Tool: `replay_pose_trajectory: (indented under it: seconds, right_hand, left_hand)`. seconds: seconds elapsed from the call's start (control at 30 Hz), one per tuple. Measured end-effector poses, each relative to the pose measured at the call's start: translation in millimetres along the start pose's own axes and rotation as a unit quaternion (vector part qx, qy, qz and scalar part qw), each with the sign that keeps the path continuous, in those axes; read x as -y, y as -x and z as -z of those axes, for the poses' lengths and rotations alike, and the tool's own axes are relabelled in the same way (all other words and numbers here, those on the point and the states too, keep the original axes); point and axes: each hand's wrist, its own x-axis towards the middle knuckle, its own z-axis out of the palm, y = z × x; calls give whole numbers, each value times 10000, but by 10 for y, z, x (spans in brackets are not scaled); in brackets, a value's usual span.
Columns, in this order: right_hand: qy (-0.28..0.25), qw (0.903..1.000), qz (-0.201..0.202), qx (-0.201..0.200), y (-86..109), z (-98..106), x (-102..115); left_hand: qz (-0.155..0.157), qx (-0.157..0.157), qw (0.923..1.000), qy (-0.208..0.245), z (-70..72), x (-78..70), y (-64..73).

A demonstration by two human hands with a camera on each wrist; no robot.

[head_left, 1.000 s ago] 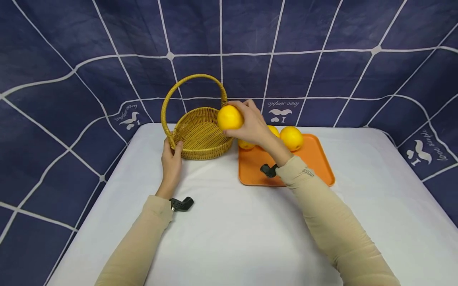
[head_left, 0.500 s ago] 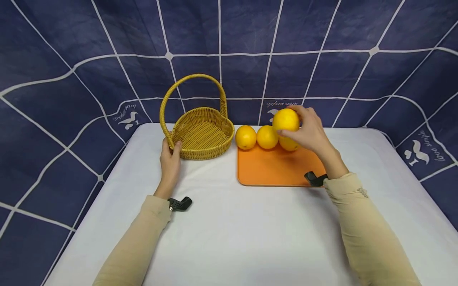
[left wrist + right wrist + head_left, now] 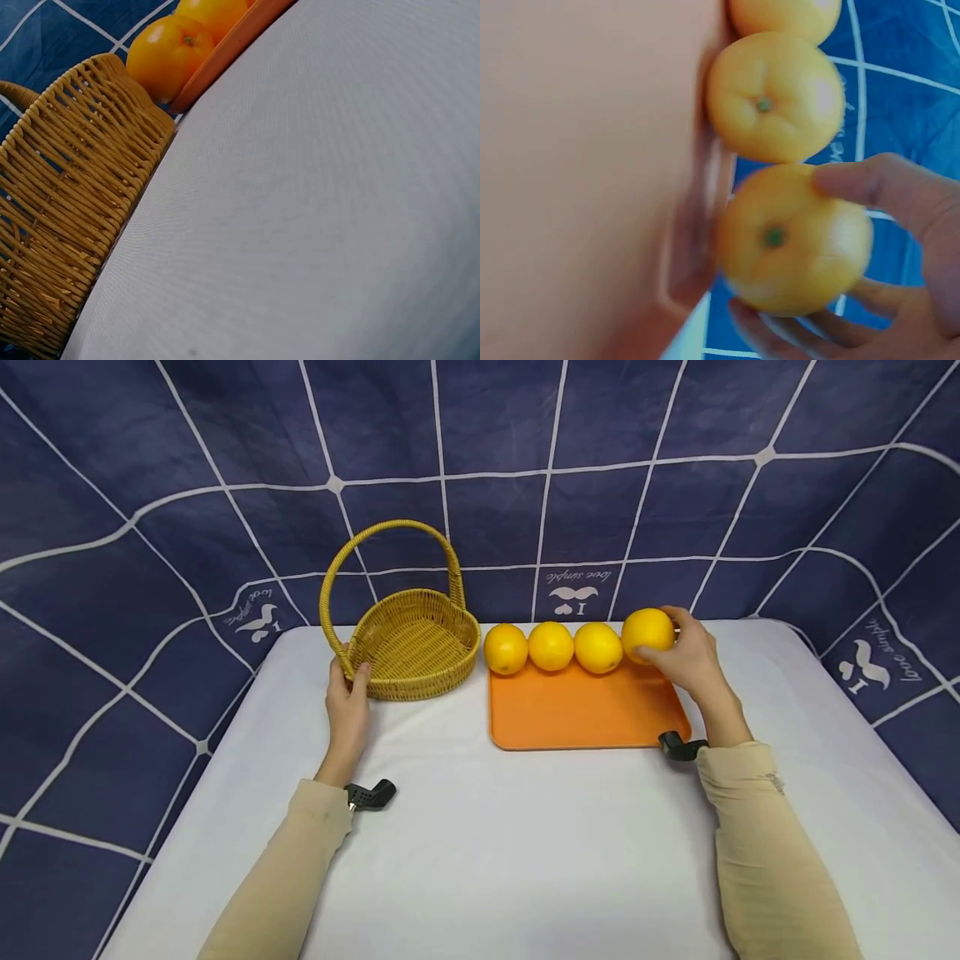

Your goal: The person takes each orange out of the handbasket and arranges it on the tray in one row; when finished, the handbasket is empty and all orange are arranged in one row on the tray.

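My right hand (image 3: 688,652) grips an orange (image 3: 648,633) at the right end of a row along the far side of the orange tray (image 3: 585,714). Thumb and fingers wrap that orange (image 3: 795,240) in the right wrist view, its green stem spot facing the camera. Three more oranges sit to its left, the nearest being an orange (image 3: 597,647) close beside it. My left hand (image 3: 348,714) holds the left side of a round wicker basket (image 3: 420,685), thumb at the rim near the handle's base. The basket's woven floor shows bare.
A white cloth (image 3: 525,843) covers the table. Behind it hangs a dark blue curtain (image 3: 495,527) with white lines. The tall arched handle (image 3: 397,524) rises over the basket, which stands just left of the tray.
My right hand has carried the orange from beside the basket rightward and down to the tray's far right end. The left hand keeps its hold on the basket.
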Motion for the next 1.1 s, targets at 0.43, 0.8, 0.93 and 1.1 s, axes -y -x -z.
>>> replay_pose_trajectory:
  seconds: [0.43, 0.8, 0.93, 1.1]
  right_hand:
    - [-71, 9996, 33, 262, -23, -225, -228]
    - [-401, 9987, 120, 304, -59, -364, -155]
    - [-537, 9979, 293, 214, -82, -335, -123]
    - [-348, 9986, 402, 28, -34, -193, -96]
  left_hand:
    - [263, 79, 9995, 146, 78, -133, 158]
    - [57, -214, 9995, -218, 233, 264, 63]
    - [-31, -237, 9995, -212, 253, 261, 10]
    - [-98, -276, 9992, -260, 198, 202, -38]
